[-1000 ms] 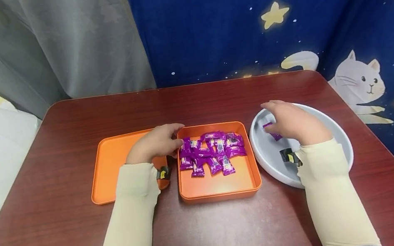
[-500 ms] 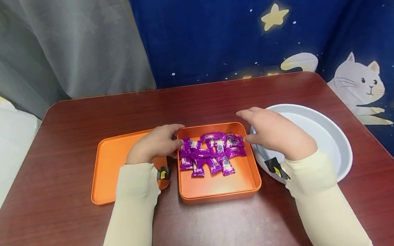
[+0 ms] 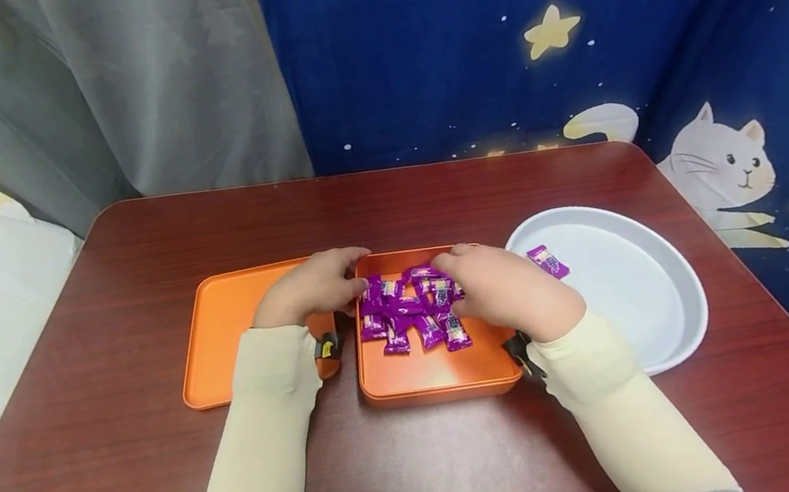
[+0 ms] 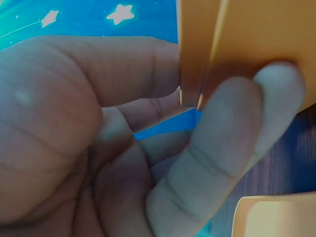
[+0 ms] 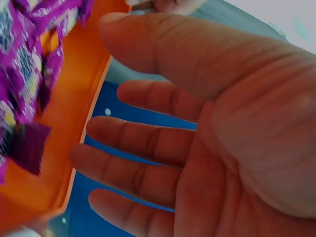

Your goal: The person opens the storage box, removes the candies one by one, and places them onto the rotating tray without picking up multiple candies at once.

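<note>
My left hand (image 3: 317,284) grips the left wall of the orange box (image 3: 431,371) near its far corner. In the left wrist view, the thumb (image 4: 133,64) reaches over the rim while the fingers (image 4: 227,128) press the outer side. Several purple wrapped candies (image 3: 411,307) lie in the back half of the box. My right hand (image 3: 509,284) hovers over the box's right side, palm toward the candies. The right wrist view shows its fingers (image 5: 143,143) extended, thumb apart, with nothing held; a loose candy (image 5: 29,145) lies beyond the fingertips.
A round white tray (image 3: 645,303) stands to the right of the box, with one purple candy (image 3: 546,262) at its left side. Left of the box is a flat orange lid (image 3: 215,347), partly under the left arm. Curtains hang behind the table (image 3: 389,205).
My right hand has moved left from over the tray to above the box's right side, uncovering the candy in the tray. The left hand has stayed at the box's wall.
</note>
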Action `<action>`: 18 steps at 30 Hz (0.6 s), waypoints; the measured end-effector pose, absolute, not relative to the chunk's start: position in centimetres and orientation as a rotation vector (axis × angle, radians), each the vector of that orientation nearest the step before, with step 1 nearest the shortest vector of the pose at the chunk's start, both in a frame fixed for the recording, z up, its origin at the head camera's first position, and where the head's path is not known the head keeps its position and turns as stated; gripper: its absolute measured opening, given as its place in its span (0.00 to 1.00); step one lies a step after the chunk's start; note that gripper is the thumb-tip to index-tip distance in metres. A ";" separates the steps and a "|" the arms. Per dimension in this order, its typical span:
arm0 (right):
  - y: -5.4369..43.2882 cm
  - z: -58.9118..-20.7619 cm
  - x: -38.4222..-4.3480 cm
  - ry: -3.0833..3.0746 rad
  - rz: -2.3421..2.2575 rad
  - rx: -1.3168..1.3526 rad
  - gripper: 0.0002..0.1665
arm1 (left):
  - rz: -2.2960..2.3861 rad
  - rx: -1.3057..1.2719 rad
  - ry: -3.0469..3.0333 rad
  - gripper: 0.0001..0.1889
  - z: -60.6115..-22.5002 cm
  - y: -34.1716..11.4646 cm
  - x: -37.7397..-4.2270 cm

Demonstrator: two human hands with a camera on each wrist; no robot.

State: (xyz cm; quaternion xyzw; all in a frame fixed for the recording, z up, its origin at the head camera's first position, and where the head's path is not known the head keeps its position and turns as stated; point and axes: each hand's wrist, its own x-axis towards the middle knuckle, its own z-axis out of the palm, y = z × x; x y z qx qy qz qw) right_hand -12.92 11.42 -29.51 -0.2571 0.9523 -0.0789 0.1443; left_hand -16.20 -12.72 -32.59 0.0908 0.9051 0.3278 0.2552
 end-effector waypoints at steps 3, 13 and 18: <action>10.7 -29.9 -12.7 2.727 -0.175 -0.788 0.39 | 0.890 0.248 2.461 0.28 -32.5 -12.7 -16.2; 9.7 -31.5 -12.9 2.666 -0.162 -0.839 0.32 | 0.902 0.251 2.452 0.28 -32.6 -12.7 -16.2; 9.6 -32.1 -13.1 2.639 -0.142 -0.863 0.26 | 0.908 0.255 2.448 0.28 -32.7 -12.7 -16.2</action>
